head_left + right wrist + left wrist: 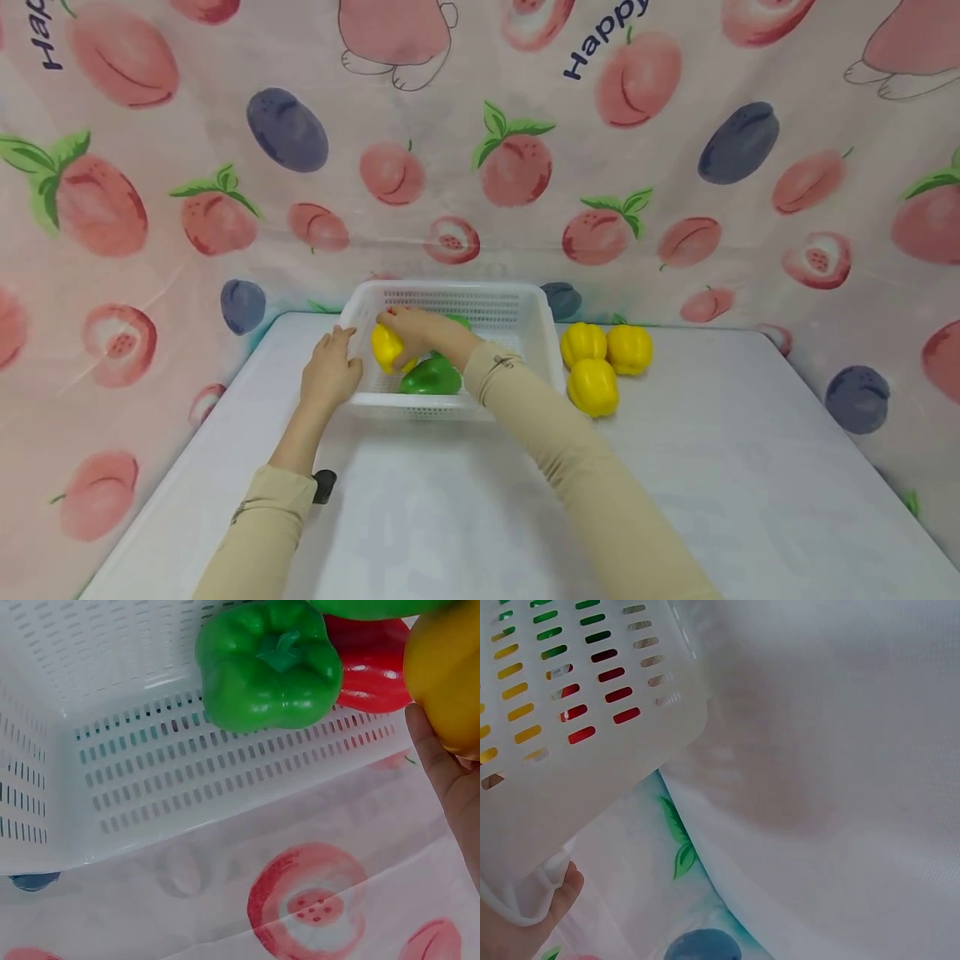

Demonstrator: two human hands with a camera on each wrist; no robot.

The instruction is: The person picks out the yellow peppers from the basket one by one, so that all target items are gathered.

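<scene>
Inside the white plastic basket, my right hand holds a yellow bell pepper near the left end. Its fingers lie against the pepper's side in the right wrist view. A green bell pepper sits just in front of that hand, and another green bell pepper lies farther back. Beside it is a red bell pepper, mostly hidden from the head view. My left hand grips the basket's left rim, with fingertips at the edge in the left wrist view.
Three yellow bell peppers stand grouped on the white table just right of the basket. Behind the table hangs a fruit-print cloth. A small black object shows beside the left sleeve cuff.
</scene>
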